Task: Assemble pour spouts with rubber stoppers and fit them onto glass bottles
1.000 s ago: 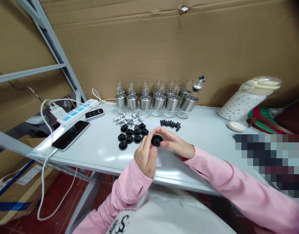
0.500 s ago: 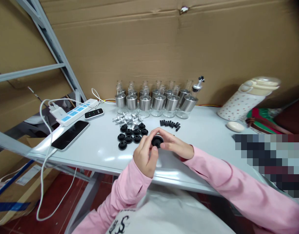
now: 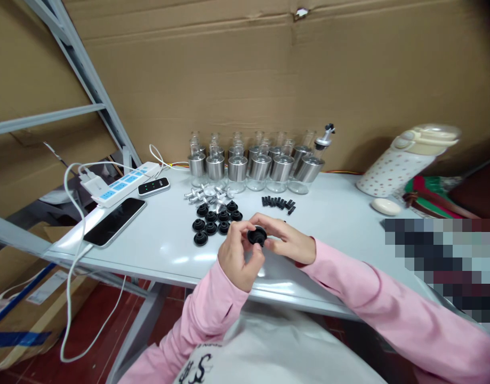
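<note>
Rising behind everything, cardboard [image 3: 245, 80] backs the pale table [image 3: 160, 234]. Standing near its far edge are glass bottles [image 3: 260, 168] in metal sleeves, in two rows; the right-hand one in front wears a metal-and-black spout [image 3: 324, 140]. Well to their right is a dotted flask [image 3: 396, 165]. To the left lie a power strip [image 3: 122, 186] and a phone [image 3: 115, 222].

Both hands meet over the table's near part, around one black cap [image 3: 256, 236], lifted and tilted so its stepped, knobbed side shows. The left hand [image 3: 237, 258] pinches it, forefinger bent at the upper left rim and thumb against the underside nearest the camera. The right hand [image 3: 289, 241] steadies it, fingers curved behind the far rim and thumb by the lower right edge; exactly where those hidden fingertips press, I cannot tell.

Half a second ago the left forefinger stretched along the far side; now it is crooked, and the left thumb has moved across to the cap's lower edge. The cap's centre also stands out more toward the lower right.

Silvery fittings [image 3: 208, 197] lie in a heap beyond the hands, with more black caps [image 3: 200, 238] just in front of them. Smallest are the black tubes [image 3: 279, 204], in a loose line farther right.
</note>
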The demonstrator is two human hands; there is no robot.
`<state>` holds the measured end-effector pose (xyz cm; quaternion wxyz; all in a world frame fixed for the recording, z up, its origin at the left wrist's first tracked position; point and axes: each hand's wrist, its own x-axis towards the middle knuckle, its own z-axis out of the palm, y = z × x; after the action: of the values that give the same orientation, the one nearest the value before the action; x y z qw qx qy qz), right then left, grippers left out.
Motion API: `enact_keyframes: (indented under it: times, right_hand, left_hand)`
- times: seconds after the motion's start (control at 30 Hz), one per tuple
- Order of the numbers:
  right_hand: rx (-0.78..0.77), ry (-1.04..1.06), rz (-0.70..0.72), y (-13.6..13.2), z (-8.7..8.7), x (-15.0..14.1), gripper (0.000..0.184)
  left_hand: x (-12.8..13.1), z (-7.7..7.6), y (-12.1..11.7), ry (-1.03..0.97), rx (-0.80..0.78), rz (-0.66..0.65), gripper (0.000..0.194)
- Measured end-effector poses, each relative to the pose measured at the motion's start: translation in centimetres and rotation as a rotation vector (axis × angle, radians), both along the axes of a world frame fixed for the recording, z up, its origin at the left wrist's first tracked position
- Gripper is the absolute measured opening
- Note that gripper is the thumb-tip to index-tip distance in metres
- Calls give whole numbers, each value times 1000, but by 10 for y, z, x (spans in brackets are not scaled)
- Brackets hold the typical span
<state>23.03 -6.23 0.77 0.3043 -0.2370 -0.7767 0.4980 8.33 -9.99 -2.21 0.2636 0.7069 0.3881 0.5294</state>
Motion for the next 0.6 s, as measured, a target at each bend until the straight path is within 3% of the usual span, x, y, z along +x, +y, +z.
enact_keyframes:
  times: [0.2,0.6]
  right_hand:
    - [160,-42,-82,-5,1,-2,15]
    - [158,-93,-115,-5,0,-2,12]
  left_hand:
    - [-1,0,-1,-14,1,-17,18]
    - [-3,-2,1,-88,-89,-89,16]
